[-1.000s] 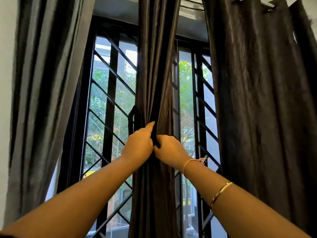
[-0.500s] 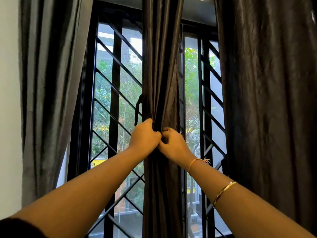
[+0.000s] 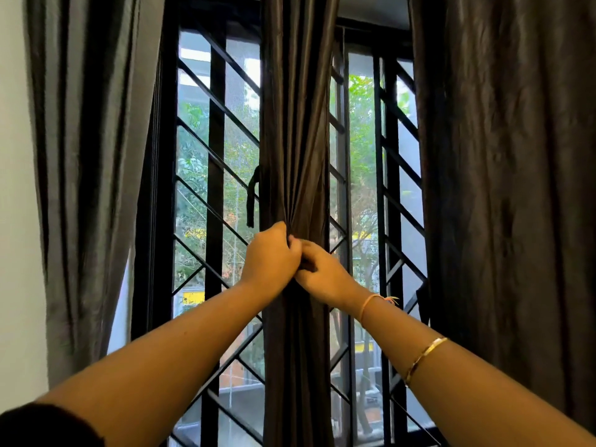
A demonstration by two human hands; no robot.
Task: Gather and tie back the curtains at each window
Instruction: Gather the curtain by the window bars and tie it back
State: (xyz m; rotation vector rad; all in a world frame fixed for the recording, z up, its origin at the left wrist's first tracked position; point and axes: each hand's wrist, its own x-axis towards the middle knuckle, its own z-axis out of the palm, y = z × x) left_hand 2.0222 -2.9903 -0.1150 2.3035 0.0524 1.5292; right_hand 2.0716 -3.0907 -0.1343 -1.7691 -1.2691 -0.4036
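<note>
A dark brown middle curtain (image 3: 295, 124) hangs bunched into a narrow column in front of the window. My left hand (image 3: 269, 258) and my right hand (image 3: 324, 274) meet at its front at mid height, fingers closed on the gathered folds and on something dark between them that I cannot make out. A dark tie-back strip (image 3: 251, 201) dangles loose off the curtain's left edge, just above my left hand. A grey curtain (image 3: 85, 156) hangs at the left and a wide dark curtain (image 3: 512, 188) at the right.
Behind the curtains is a black window grille (image 3: 213, 175) with diagonal bars, trees and buildings outside. A white wall (image 3: 16, 221) borders the left. Another dark strip (image 3: 422, 301) hangs at the right curtain's inner edge.
The view has tilted down a little and moved closer. My two hands have drawn tighter together on the gathered middle curtain, staying at the same height on it.
</note>
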